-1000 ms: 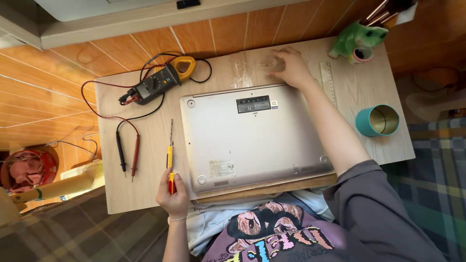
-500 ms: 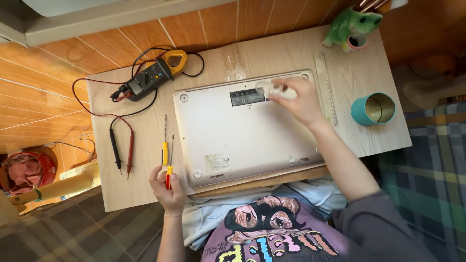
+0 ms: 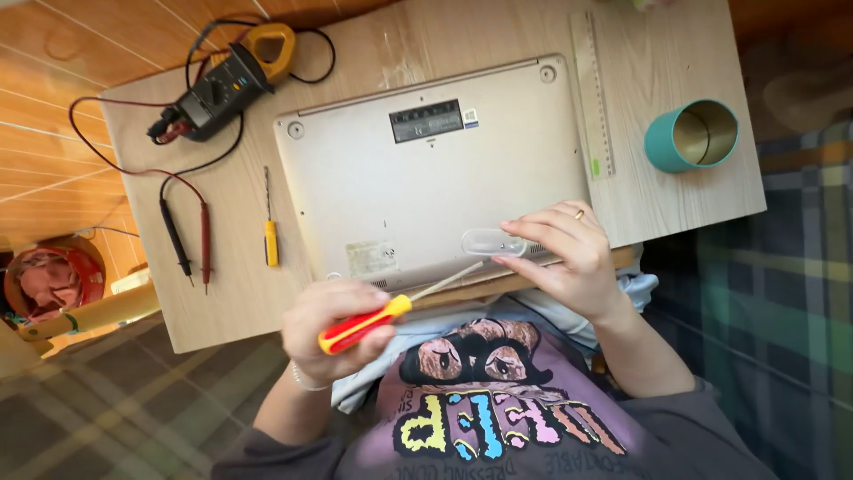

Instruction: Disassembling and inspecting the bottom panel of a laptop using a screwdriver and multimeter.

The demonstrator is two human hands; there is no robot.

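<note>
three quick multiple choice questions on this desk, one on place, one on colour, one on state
1. The teal cup stands:
A. on the laptop
B. on the table, beside the laptop
C. on the floor

2. The handle of the screwdriver in the left hand is:
A. red and yellow
B. blue
C. black

3. The right hand is:
A. flat on the table
B. empty in the air
C. closed on a small clear piece

B: the cup sits on bare tabletop past the laptop.
A: red grip with a yellow end.
C: the fingers pinch the small clear piece.
</note>
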